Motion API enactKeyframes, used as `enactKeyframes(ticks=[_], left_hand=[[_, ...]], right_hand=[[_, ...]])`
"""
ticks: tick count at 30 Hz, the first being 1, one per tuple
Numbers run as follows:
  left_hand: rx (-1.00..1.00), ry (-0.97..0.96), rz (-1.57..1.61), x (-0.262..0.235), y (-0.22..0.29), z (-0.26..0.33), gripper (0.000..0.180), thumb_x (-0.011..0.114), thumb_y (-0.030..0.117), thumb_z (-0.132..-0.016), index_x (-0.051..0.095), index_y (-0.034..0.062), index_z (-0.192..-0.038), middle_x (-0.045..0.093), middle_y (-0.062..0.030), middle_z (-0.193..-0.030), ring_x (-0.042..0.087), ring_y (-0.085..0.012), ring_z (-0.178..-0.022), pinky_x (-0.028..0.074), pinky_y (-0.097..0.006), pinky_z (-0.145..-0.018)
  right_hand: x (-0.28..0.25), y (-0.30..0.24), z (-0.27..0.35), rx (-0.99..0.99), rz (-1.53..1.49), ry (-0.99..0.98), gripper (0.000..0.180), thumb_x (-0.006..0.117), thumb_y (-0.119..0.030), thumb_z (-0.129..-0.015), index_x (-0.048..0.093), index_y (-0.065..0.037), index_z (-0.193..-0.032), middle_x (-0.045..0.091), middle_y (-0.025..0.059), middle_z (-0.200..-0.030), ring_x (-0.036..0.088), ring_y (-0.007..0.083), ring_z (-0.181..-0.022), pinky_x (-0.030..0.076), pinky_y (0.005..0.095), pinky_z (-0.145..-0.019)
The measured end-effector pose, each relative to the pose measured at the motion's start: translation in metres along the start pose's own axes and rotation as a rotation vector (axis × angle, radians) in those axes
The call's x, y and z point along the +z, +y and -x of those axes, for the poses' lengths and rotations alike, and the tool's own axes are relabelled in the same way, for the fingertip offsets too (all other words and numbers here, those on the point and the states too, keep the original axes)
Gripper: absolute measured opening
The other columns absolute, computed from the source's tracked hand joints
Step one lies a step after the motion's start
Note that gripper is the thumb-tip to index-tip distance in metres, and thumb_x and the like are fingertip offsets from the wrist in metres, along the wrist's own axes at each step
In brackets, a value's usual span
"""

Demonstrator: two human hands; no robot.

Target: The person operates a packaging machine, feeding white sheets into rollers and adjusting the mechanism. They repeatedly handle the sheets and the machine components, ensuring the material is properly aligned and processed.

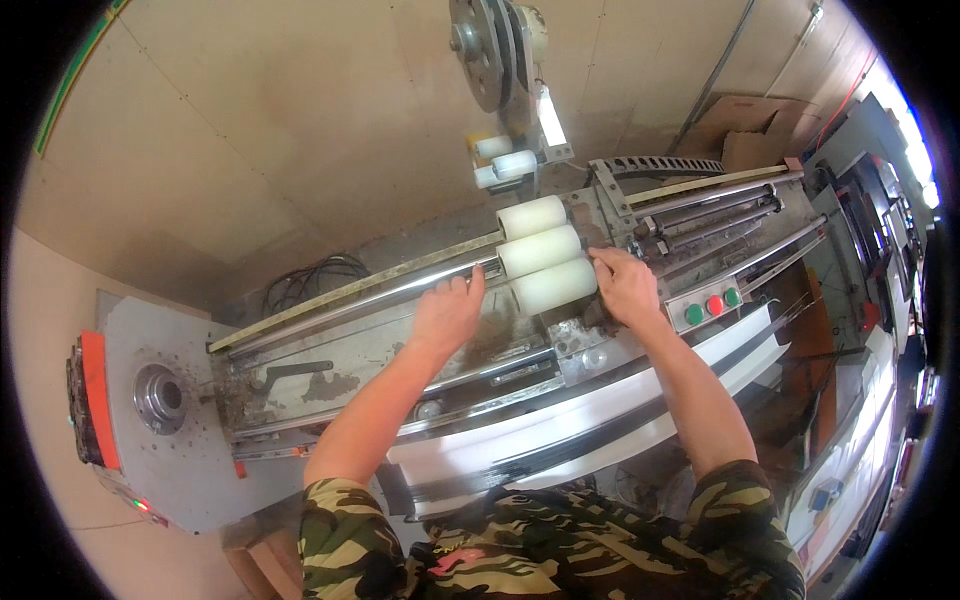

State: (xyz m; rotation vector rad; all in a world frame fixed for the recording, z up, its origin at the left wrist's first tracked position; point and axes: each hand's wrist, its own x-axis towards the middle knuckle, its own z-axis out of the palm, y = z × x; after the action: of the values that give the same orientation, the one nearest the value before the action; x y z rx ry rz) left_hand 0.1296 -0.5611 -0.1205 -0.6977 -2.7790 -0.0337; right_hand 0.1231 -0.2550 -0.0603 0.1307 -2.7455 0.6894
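Three white rollers sit side by side on the carriage of a long machine bed, between my two hands. Just left of them is my left hand, its fingers curled and one fingertip raised beside the roller ends. My right hand is closed, with fingertips drawn together at the rollers' right ends. Whatever either hand grips, if anything, is too small or hidden to make out. Polished guide rods run beneath my left hand. Below my right hand is a control panel with green and red buttons.
A grey headstock with a round chuck stands at the left end. A wrench-like black tool lies on the bed. Behind the rollers rises a post with discs and small white rollers. A white trough runs along the near side.
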Motion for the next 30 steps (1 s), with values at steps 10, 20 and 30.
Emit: enactKeyframes(ticks=[10, 20, 30], left_hand=[[0.015, 0.045, -0.011, 0.000, -0.011, 0.012, 0.060, 0.058, 0.012, -0.088, 0.048, 0.0048, -0.146, 0.062, -0.0127, -0.088, 0.066, -0.0283, -0.078, 0.055, -0.041, -0.062], [0.012, 0.024, -0.008, -0.001, -0.021, 0.022, 0.063, 0.058, 0.011, -0.086, 0.047, 0.0063, -0.148, 0.063, -0.0130, -0.090, 0.067, -0.0286, -0.078, 0.055, -0.041, -0.062], [0.026, 0.065, -0.003, 0.002, -0.029, 0.030, 0.056, 0.056, 0.012, -0.087, 0.051, 0.0042, -0.143, 0.062, -0.0119, -0.088, 0.066, -0.0283, -0.079, 0.054, -0.040, -0.059]], right_hand=[[-0.002, -0.001, 0.000, 0.006, 0.113, -0.049, 0.033, 0.049, -0.022, -0.096, 0.072, -0.020, -0.120, 0.064, 0.0178, -0.132, 0.064, 0.0406, -0.113, 0.053, 0.0480, -0.095], [-0.011, -0.016, 0.002, -0.031, 0.208, -0.092, 0.034, 0.050, -0.017, -0.095, 0.071, -0.024, -0.121, 0.051, 0.0177, -0.148, 0.058, 0.0390, -0.124, 0.051, 0.0478, -0.100], [-0.008, -0.012, 0.003, -0.100, 0.254, -0.065, 0.031, 0.051, -0.018, -0.097, 0.071, -0.024, -0.120, 0.046, 0.0165, -0.153, 0.052, 0.0367, -0.131, 0.049, 0.0457, -0.103]])
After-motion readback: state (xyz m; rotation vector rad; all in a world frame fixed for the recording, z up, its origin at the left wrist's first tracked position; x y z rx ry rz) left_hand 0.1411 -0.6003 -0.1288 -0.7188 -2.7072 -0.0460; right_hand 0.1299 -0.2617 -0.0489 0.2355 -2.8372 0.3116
